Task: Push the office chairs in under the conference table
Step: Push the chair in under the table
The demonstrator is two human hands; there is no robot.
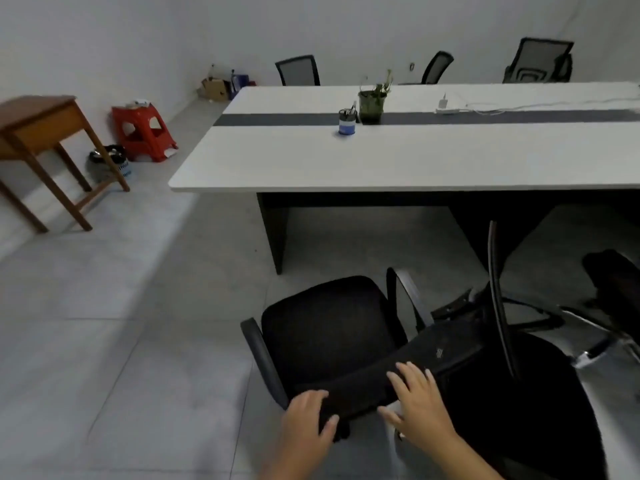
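Note:
A black office chair (329, 327) with armrests stands on the floor, a short way out from the near edge of the white conference table (381, 161). My left hand (306, 422) grips the left part of its backrest top. My right hand (420, 400) grips the same top edge further right. A second black chair (526, 403) stands right beside it on the right, its backrest seen edge-on. Three more black mesh chairs (299, 71) stand at the table's far side.
On the table are a blue pen cup (347, 123), a potted plant (373, 100) and a white power strip (450, 107) with cable. A wooden side table (38, 133), a red plastic stool (143, 131) and a bin stand by the left wall. The floor is grey tile.

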